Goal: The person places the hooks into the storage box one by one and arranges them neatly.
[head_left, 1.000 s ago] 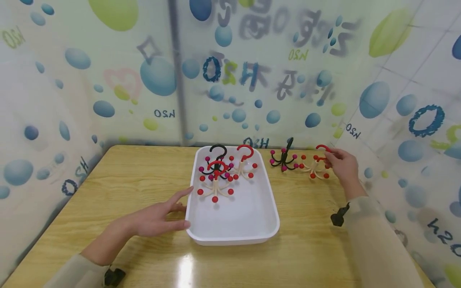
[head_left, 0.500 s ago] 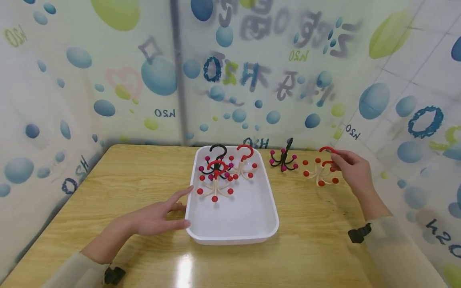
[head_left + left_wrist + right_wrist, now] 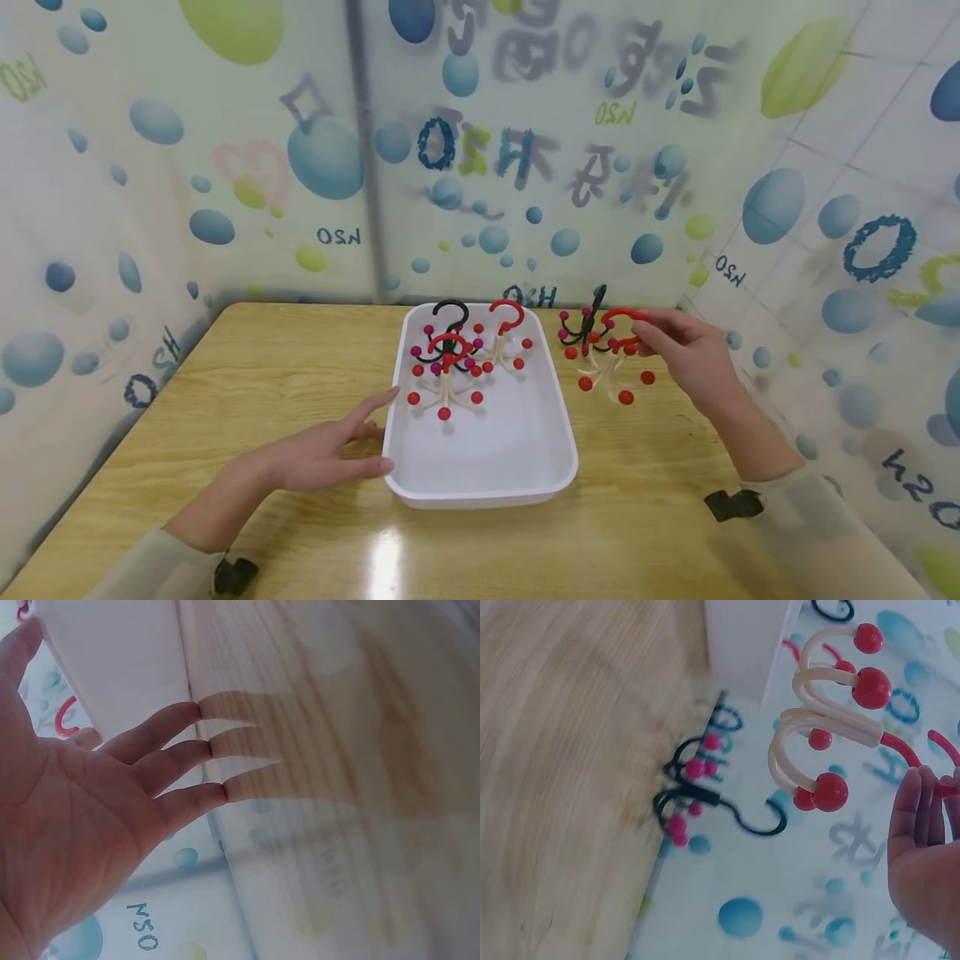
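My right hand (image 3: 686, 354) pinches the red hook of a cream claw-shaped hanger (image 3: 611, 367) whose curved arms end in red balls. In the right wrist view this hanger (image 3: 847, 729) dangles above the tabletop. A black hanger (image 3: 587, 327) with pink balls stands on the table just behind it. My left hand (image 3: 322, 454) lies with fingers spread along the left side of a white tray (image 3: 495, 462), thumb and forefinger at its rim. In the tray's back left part stand a black hanger (image 3: 449, 343) and two cream ones, front (image 3: 446, 387) and back (image 3: 500, 343).
The wooden table (image 3: 300, 358) runs back to a wall (image 3: 480, 167) printed with blue and green drops and lettering. Another patterned wall (image 3: 847, 292) closes off the right side.
My right hand has drawn the cream hanger off its place at the right, first toward me, then left to in front of the black hanger. The left hand stays at the tray.
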`<state>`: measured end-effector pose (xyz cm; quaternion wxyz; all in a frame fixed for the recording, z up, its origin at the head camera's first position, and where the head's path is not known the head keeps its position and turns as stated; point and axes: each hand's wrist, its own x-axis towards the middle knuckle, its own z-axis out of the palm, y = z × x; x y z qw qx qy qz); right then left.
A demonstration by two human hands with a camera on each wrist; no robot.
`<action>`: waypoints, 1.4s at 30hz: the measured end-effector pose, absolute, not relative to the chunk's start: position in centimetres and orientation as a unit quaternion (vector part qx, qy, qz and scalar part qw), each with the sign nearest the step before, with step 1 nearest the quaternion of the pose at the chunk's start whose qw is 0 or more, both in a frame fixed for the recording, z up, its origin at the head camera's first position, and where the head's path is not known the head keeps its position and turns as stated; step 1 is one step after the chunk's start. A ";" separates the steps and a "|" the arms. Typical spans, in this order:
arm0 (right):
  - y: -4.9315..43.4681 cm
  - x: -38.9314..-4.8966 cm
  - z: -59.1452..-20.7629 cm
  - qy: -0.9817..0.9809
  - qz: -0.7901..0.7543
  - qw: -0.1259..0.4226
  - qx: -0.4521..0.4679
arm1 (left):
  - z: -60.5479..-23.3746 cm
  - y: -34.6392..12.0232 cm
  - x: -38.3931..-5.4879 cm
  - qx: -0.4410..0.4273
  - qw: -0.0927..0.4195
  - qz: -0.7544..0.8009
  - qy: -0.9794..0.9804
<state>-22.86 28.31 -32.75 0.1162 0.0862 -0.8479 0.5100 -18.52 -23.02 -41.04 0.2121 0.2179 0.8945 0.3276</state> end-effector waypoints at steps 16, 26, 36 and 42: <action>19.5 -24.3 -33.5 -0.848 0.514 0.027 0.130 | -41.0 -23.0 -18.5 0.221 0.209 0.326 0.895; 16.9 -26.2 -35.3 -0.836 0.530 -0.005 0.141 | -40.9 -23.0 -18.5 0.217 0.213 0.329 0.894; 15.9 -26.7 -36.0 -0.841 0.518 -0.036 0.150 | -41.0 -23.1 -18.5 0.222 0.208 0.328 0.894; 15.9 -27.1 -36.7 -0.856 0.496 -0.062 0.133 | -41.0 -23.0 -18.4 0.225 0.207 0.329 0.894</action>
